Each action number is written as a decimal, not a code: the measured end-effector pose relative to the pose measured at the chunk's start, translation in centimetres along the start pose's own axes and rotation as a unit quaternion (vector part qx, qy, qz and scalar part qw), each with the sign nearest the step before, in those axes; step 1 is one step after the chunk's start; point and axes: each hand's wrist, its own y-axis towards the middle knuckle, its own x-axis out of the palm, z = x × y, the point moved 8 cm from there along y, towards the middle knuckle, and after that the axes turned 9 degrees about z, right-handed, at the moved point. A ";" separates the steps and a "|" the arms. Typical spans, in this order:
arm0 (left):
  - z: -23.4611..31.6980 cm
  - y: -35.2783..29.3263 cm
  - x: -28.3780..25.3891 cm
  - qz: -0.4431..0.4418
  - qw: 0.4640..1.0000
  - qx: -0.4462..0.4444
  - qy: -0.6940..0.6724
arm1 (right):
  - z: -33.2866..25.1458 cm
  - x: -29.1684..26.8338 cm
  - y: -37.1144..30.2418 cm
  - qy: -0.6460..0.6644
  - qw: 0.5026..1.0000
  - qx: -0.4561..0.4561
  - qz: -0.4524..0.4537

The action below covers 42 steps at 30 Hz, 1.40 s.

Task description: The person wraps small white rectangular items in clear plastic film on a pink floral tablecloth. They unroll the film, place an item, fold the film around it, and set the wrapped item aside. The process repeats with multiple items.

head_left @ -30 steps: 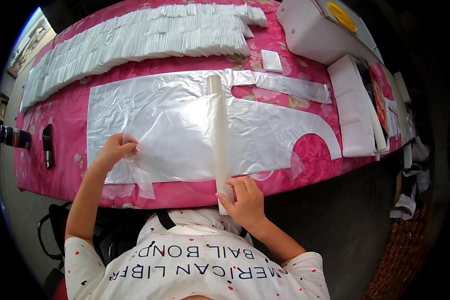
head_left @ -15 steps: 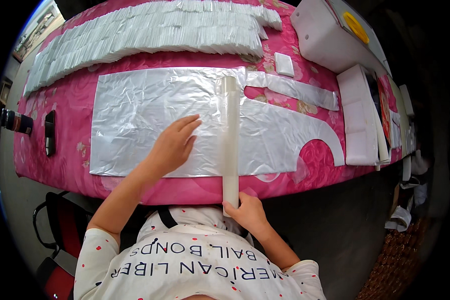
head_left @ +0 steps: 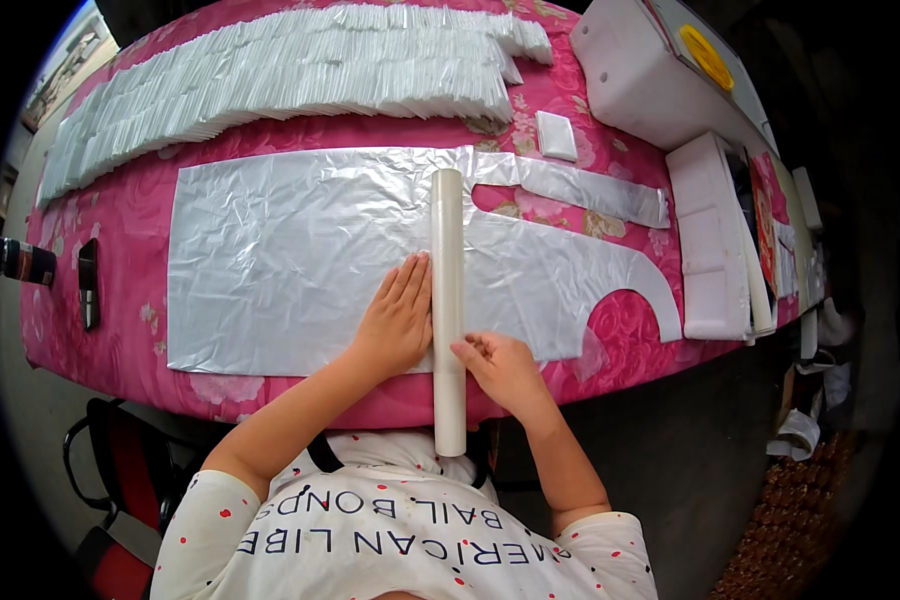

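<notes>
A pale roll lies across a silvery plastic sheet on a pink tablecloth. Left of the roll, the left hand rests flat, fingers together, gripping nothing. Right of the roll, the right hand touches its side with curled fingers; whether they pinch, I cannot tell. Beyond the roll, white packets stand in rows

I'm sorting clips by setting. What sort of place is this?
Probably an informal workspace, perhaps at home or in a small workshop. Long rows of folded white packets line the far side of a table with a pink floral cloth, and a pale roll lies across a spread silvery sheet.
</notes>
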 end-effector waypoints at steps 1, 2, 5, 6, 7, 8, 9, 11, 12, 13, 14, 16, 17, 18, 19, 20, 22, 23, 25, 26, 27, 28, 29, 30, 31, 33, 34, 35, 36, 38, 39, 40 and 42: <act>0.0 0.0 -0.3 0.001 1.000 0.001 0.004 | -0.7 -0.1 2.3 0.047 0.999 0.005 0.003; 0.2 0.0 -0.3 -0.005 1.000 0.004 0.006 | -0.8 -0.1 4.8 0.094 0.995 0.010 0.010; 0.4 0.2 -0.3 -0.019 1.000 0.008 0.014 | -0.6 0.3 12.5 0.250 0.967 0.027 0.044; 0.3 0.2 -0.1 -0.024 1.000 0.004 0.015 | -1.0 0.7 14.4 0.303 0.952 0.041 0.022; 0.3 0.2 0.0 -0.029 0.999 0.001 0.016 | -1.5 0.9 16.0 0.369 0.928 0.042 0.031; 0.2 0.2 0.0 -0.031 0.999 -0.003 0.016 | -2.0 1.4 17.5 0.435 0.899 0.042 0.038; 0.2 0.1 0.0 -0.033 0.999 -0.006 0.013 | -2.2 1.5 18.8 0.497 0.866 0.044 0.046; 0.3 0.2 0.1 -0.037 0.999 -0.007 0.011 | -0.2 1.0 21.6 0.590 0.791 0.123 0.102; 0.2 0.1 0.1 -0.038 0.999 -0.009 0.012 | 0.2 1.0 22.1 0.632 0.747 0.163 0.127; 0.1 0.1 0.0 -0.039 0.999 -0.010 0.013 | -0.2 -0.3 22.5 0.672 0.720 0.128 0.116; 0.1 0.0 0.0 -0.038 0.999 -0.011 0.013 | -0.7 -2.3 22.5 0.709 0.691 0.092 0.104; 0.1 0.0 0.0 -0.034 0.999 -0.012 0.013 | 0.9 -7.7 23.7 0.743 0.661 0.016 0.099; 0.1 0.0 -0.1 -0.032 0.999 -0.011 0.009 | 2.5 -11.3 24.2 0.724 0.674 0.007 0.143; 0.5 0.2 0.0 -0.029 1.000 -0.002 -0.001 | 5.0 -15.9 24.8 0.708 0.695 -0.044 0.115; 0.1 0.0 -0.1 -0.026 1.000 -0.009 -0.001 | 5.4 -18.1 23.7 0.732 0.651 -0.030 0.198; 0.0 -0.1 0.0 -0.023 1.000 -0.010 -0.002 | 5.9 -20.7 22.7 0.727 0.638 -0.017 0.252; 0.1 -0.1 0.3 -0.017 1.000 -0.004 -0.005 | 5.7 -25.2 20.6 0.707 0.634 -0.028 0.312; 0.1 0.0 0.2 -0.013 1.000 -0.003 -0.007 | 4.8 -26.4 19.7 0.693 0.647 -0.048 0.315; 0.1 -0.1 0.2 -0.007 1.000 -0.004 -0.009 | -0.6 -25.6 17.8 0.641 0.701 -0.099 0.297; 0.0 -0.2 0.2 -0.006 1.000 -0.006 -0.008 | -3.9 -24.1 17.0 0.610 0.729 -0.123 0.285; -0.1 -0.3 0.2 -0.004 1.000 -0.007 -0.008 | -7.1 -22.2 16.2 0.578 0.755 -0.148 0.273; -0.1 -0.2 0.2 -0.002 1.000 -0.006 -0.010 | -10.4 -19.7 15.2 0.544 0.780 -0.190 0.245; -0.2 -0.3 0.1 -0.002 1.000 -0.006 -0.005 | -13.4 -16.4 14.3 0.509 0.802 -0.231 0.213; -0.1 -0.3 0.1 -0.003 1.000 -0.004 -0.002 | -16.4 -12.5 13.3 0.428 0.837 -0.286 0.184; 0.0 -0.3 0.0 -0.003 1.000 0.001 0.002 | -18.8 -8.0 12.7 0.426 0.831 -0.337 0.120; 0.3 -0.1 0.2 -0.010 0.999 0.027 -0.019 | -20.6 2.0 11.6 0.313 0.889 -0.331 0.049; 0.2 -0.2 0.2 -0.013 0.999 0.033 -0.026 | -21.6 6.6 10.3 0.249 0.907 -0.339 0.033; -0.1 -0.7 -0.2 0.065 0.996 0.011 -0.060 | -21.7 11.3 9.7 0.232 0.927 -0.293 -0.028; 0.0 -0.8 0.0 0.078 0.996 0.024 -0.031 | -21.8 15.2 9.2 0.163 0.921 -0.354 -0.021; 0.3 -0.6 0.5 0.073 0.997 0.040 0.010 | -20.9 21.3 9.0 0.054 0.914 -0.401 -0.031; 0.3 -0.5 1.0 0.054 0.997 0.040 0.024 | -20.4 23.6 8.8 0.018 0.919 -0.390 -0.053; 0.4 -0.4 1.5 0.035 0.998 0.042 0.037 | -19.7 25.6 8.7 -0.019 0.923 -0.379 -0.073; 0.2 -0.4 1.7 0.018 0.998 0.030 0.046 | -20.1 27.6 7.0 -0.051 0.901 -0.420 -0.090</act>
